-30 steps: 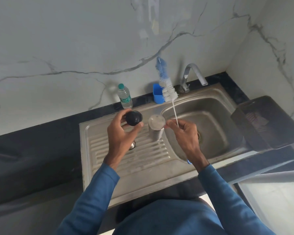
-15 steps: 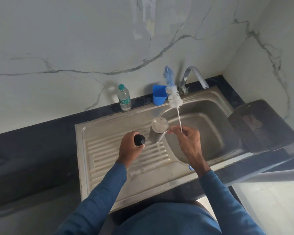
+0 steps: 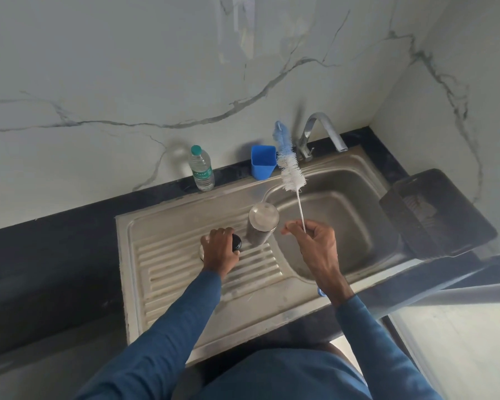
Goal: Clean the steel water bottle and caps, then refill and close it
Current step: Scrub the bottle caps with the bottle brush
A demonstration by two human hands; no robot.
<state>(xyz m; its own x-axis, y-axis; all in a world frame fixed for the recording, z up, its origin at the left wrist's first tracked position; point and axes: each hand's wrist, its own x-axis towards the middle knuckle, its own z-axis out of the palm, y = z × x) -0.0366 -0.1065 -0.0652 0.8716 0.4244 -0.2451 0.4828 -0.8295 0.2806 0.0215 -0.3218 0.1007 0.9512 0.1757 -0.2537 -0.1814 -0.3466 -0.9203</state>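
The steel water bottle (image 3: 261,225) stands upright on the drainboard beside the basin, and its top looks shiny and covered. My left hand (image 3: 220,252) grips a black cap (image 3: 237,242) low on the ribbed drainboard, left of the bottle. A steel cap edge (image 3: 201,252) peeks out under that hand. My right hand (image 3: 315,241) pinches the thin stem of a white and blue bottle brush (image 3: 289,166), which points up and away over the basin's rim.
The steel sink (image 3: 344,223) with its tap (image 3: 318,131) lies to the right. A blue cup (image 3: 262,161) and a clear plastic bottle (image 3: 201,168) stand at the back wall. A dark tray (image 3: 436,212) sits right of the basin. Black counter surrounds the sink.
My left hand has lowered the black cap from chest height down onto the drainboard. My right hand holds the brush much as before.
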